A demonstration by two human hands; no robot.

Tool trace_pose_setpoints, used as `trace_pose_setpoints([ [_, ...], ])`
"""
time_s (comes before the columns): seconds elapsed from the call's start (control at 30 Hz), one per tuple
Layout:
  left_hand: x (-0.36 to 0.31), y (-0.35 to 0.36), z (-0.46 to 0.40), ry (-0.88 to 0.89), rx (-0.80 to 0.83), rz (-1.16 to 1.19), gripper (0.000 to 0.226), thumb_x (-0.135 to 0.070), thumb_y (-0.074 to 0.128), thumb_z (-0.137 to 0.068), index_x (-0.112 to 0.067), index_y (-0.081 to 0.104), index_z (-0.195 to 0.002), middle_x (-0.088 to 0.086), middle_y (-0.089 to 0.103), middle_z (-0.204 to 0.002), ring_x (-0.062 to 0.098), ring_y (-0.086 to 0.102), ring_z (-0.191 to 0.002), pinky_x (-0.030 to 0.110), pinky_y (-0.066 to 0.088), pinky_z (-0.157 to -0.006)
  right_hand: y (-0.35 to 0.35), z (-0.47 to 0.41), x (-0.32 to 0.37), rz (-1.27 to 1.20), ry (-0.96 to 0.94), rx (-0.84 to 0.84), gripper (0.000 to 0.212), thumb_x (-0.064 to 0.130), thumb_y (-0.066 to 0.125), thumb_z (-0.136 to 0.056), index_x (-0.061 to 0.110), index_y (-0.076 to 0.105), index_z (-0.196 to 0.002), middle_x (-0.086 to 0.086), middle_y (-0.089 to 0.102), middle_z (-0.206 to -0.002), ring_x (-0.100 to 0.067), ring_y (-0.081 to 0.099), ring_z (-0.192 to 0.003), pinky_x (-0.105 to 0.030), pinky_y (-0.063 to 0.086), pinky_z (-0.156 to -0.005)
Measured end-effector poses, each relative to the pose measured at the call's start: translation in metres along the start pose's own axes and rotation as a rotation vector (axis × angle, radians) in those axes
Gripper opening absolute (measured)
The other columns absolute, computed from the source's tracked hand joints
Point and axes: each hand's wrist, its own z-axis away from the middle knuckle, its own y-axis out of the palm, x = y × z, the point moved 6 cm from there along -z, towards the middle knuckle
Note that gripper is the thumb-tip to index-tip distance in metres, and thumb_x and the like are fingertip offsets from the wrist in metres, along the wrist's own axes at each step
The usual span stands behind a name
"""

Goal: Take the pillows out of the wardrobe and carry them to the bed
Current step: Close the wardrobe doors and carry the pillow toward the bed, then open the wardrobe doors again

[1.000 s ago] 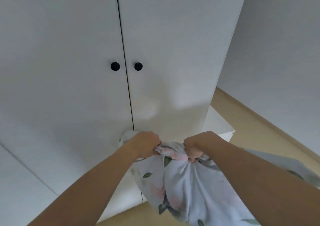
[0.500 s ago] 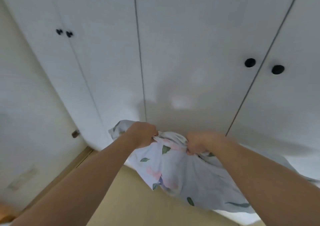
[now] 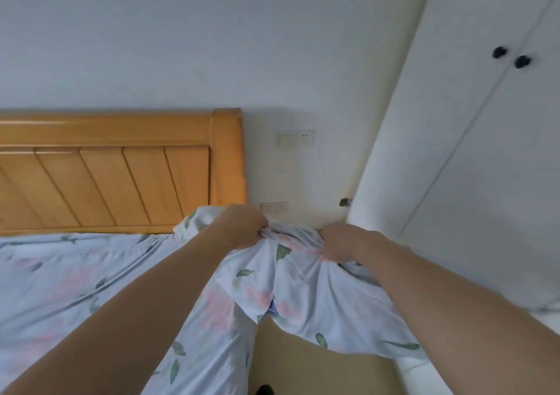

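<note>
Now | left hand (image 3: pixel 242 225) and right hand (image 3: pixel 341 241) both fisted on top edge of floral pillow (image 3: pixel 306 297) | pillow hangs below them, beside right edge of bed (image 3: pixel 75 276) | wardrobe (image 3: pixel 472 158) at right

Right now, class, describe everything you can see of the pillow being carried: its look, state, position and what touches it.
The pillow has a pale blue-white cloth cover printed with pink flowers and green leaves. It hangs soft and crumpled, bunched at its top edge where the left hand and right hand each grip a fistful. It hangs over the floor gap beside the bed, its left side overlapping the matching bedsheet.
</note>
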Motion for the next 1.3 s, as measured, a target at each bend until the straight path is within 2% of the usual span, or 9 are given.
trace_pose_setpoints([
  [0.17,0.129,0.066,0.04,-0.287,0.094,0.059,0.008,-0.016,0.047,-0.09,-0.02,0.052,-0.094,-0.002,0.057,-0.091,0.019,0.055,-0.074,0.032,0.041,-0.061,-0.015,-0.105,0.125,0.156,-0.241,-0.057,0.022,0.016,0.048,-0.09,0.011,0.065,-0.103,-0.005,0.065,-0.1,-0.028,0.063,-0.093,-0.031,0.045,-0.072],
  [0.33,0.236,0.127,0.057,-0.471,0.126,0.068,0.029,-0.013,0.048,-0.088,-0.023,0.052,-0.115,-0.001,0.061,-0.102,0.023,0.061,-0.094,0.031,0.039,-0.066,-0.013,-0.188,0.238,0.409,-0.453,-0.139,0.026,0.001,0.042,-0.089,0.014,0.048,-0.067,0.0,0.05,-0.069,-0.021,0.051,-0.067,-0.03,0.043,-0.062],
  [0.47,0.312,0.153,0.069,-0.572,0.009,0.01,0.032,-0.01,0.047,-0.086,-0.021,0.053,-0.115,0.001,0.061,-0.112,0.025,0.059,-0.098,0.035,0.049,-0.074,-0.029,-0.231,0.308,0.508,-0.578,-0.316,0.027,-0.003,0.042,-0.09,0.013,0.063,-0.093,-0.005,0.066,-0.099,-0.024,0.065,-0.087,-0.03,0.044,-0.064],
  [0.67,0.384,0.201,0.109,-0.623,-0.277,-0.115,0.022,0.001,0.066,-0.066,-0.009,0.058,-0.084,0.011,0.059,-0.082,0.032,0.055,-0.072,0.033,0.045,-0.04,-0.005,-0.277,0.388,0.413,-0.71,-0.648,0.025,0.01,0.083,-0.053,0.013,0.071,-0.075,-0.005,0.062,-0.075,-0.022,0.061,-0.064,-0.027,0.044,-0.047],
  [0.8,0.396,0.341,0.131,-0.78,-0.147,-0.103,0.028,0.0,0.071,-0.062,-0.01,0.065,-0.088,0.013,0.062,-0.086,0.033,0.06,-0.072,0.035,0.049,-0.049,0.108,-0.34,0.409,0.318,-0.696,-0.363,0.056,0.03,0.067,-0.077,0.01,0.05,-0.126,-0.011,0.052,-0.119,-0.029,0.054,-0.102,-0.041,0.046,-0.078],
  [0.87,0.393,0.429,0.142,-1.011,0.118,-0.013,0.034,-0.01,0.062,-0.08,-0.018,0.064,-0.113,0.011,0.063,-0.112,0.035,0.062,-0.096,0.048,0.051,-0.081,0.177,-0.382,0.39,0.374,-0.601,-0.088,0.073,0.047,0.047,-0.089,0.019,0.015,-0.15,-0.01,0.02,-0.152,-0.033,0.028,-0.136,-0.058,0.026,-0.104],
  [0.97,0.365,0.54,0.143,-1.214,0.539,0.113,0.041,-0.017,0.04,-0.094,-0.022,0.053,-0.133,0.006,0.054,-0.134,0.033,0.052,-0.121,0.049,0.037,-0.103,0.253,-0.442,0.335,0.374,-0.361,0.148,0.076,0.056,0.034,-0.093,0.037,-0.013,-0.15,-0.002,-0.023,-0.158,-0.037,-0.015,-0.146,-0.072,0.002,-0.107],
  [1.03,0.341,0.584,0.129,-1.276,0.563,0.204,0.041,-0.017,0.039,-0.095,-0.018,0.053,-0.133,0.008,0.057,-0.129,0.035,0.052,-0.118,0.049,0.041,-0.099,0.286,-0.475,0.299,0.34,-0.224,0.213,0.078,0.062,0.031,-0.092,0.042,-0.022,-0.146,-0.001,-0.034,-0.154,-0.038,-0.024,-0.143,-0.074,0.004,-0.105],
  [1.3,0.285,0.628,0.097,-1.998,-0.49,1.091,0.06,-0.03,0.045,-0.093,-0.021,0.026,-0.149,0.015,0.02,-0.155,0.036,0.02,-0.14,0.043,0.016,-0.116,0.32,-0.545,0.274,0.301,-0.202,0.148,0.07,0.065,0.017,-0.092,0.044,-0.026,-0.144,0.003,-0.036,-0.153,-0.033,-0.027,-0.143,-0.071,0.002,-0.107],
])
